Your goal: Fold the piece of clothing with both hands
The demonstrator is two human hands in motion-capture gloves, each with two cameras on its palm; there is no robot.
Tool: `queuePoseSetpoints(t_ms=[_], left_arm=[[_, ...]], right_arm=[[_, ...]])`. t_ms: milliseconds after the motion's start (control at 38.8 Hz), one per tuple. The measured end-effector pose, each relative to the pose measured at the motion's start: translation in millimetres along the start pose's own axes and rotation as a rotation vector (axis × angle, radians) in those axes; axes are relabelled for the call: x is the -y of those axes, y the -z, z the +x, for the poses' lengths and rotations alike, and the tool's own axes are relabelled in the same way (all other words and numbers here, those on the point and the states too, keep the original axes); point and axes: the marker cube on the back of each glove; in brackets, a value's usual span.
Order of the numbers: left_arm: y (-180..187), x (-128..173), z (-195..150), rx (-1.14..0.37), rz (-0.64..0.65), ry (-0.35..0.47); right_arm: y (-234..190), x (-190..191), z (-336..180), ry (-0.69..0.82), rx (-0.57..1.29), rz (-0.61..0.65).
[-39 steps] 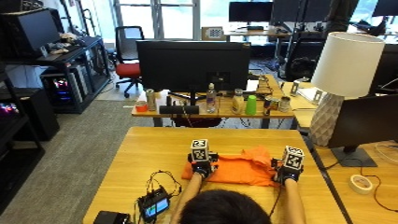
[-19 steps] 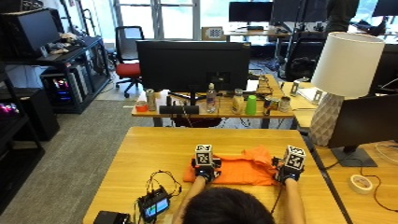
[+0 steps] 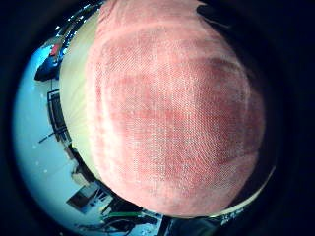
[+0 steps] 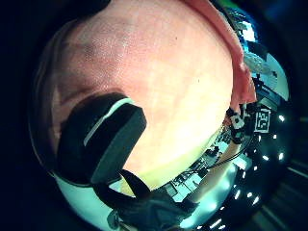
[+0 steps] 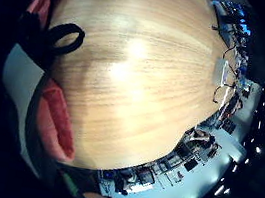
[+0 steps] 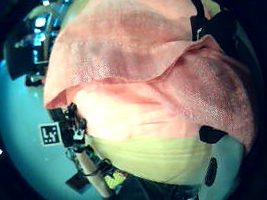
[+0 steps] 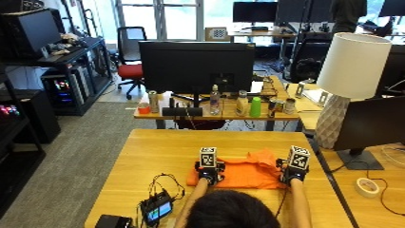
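Nearest: small black device with a lit screen (image 7: 157,209) and cables on the light wooden tabletop (image 7: 145,156). Beyond it, left hand (image 7: 208,172) and right hand (image 7: 292,173) rest on opposite ends of the orange woven garment (image 7: 244,173), lying rumpled mid-tabletop. Whether the fingers are curled, cannot tell. Judged light, limp, prone to bunching; best taken at corners or hem. Farther: white-shaded lamp (image 7: 351,66).

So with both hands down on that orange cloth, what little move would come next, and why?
Probably lift the near edge and carry it away over the far edge. The orange garment lies spread on the wooden table, the left hand and right hand sit at its two ends, and one corner is still bunched up.
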Motion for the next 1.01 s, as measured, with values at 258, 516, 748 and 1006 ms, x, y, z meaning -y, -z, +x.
queuePoseSetpoints(t_ms=[258,516,748,1006], left_arm=[[2.8,5.8,1.4,-0.004,0.066,-0.027],[-2.9,-6.3,9.6,-0.032,-0.055,-0.044],[-2.9,-0.9,12.9,-0.048,0.006,-0.071],[-3.4,-3.1,8.7,-0.060,-0.010,-0.038]], right_arm=[[38.5,-11.9,-14.1,0.046,-0.056,-0.095],[126.2,-33.9,-68.1,-0.033,-0.327,-0.035],[166.4,-17.8,-157.2,0.015,-0.511,0.015],[166.3,-18.6,-237.3,0.019,-0.630,0.203]])
